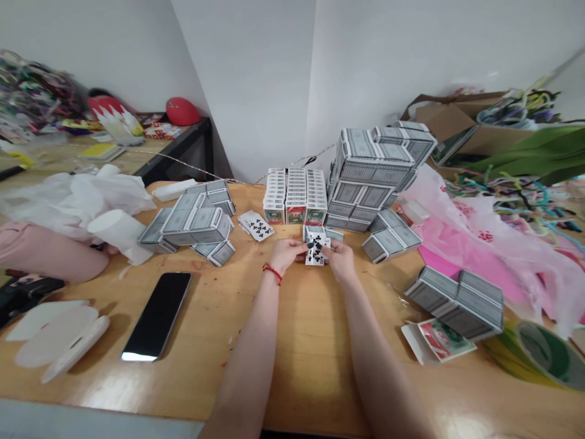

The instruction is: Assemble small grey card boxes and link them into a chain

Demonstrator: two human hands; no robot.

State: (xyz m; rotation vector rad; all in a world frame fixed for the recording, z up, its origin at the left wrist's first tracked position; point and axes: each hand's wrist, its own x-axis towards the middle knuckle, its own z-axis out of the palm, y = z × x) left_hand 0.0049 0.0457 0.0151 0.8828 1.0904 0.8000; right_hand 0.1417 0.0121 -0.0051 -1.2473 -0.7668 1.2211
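Note:
Both my hands meet over the middle of the table, pinching playing cards whose front face shows black clubs. My left hand, with a red string at the wrist, grips the left edge with the thumb on the face. My right hand holds the right edge in the same way. Just behind the cards lies a grey-patterned pack, partly hidden. A few loose playing cards lie face up to the left. Three rows of boxed card decks stand directly beyond my hands.
Stacked grey packs rise behind right and left. At right are more packs, an opened card box and a tape roll. A phone, white case and pink bottle lie left.

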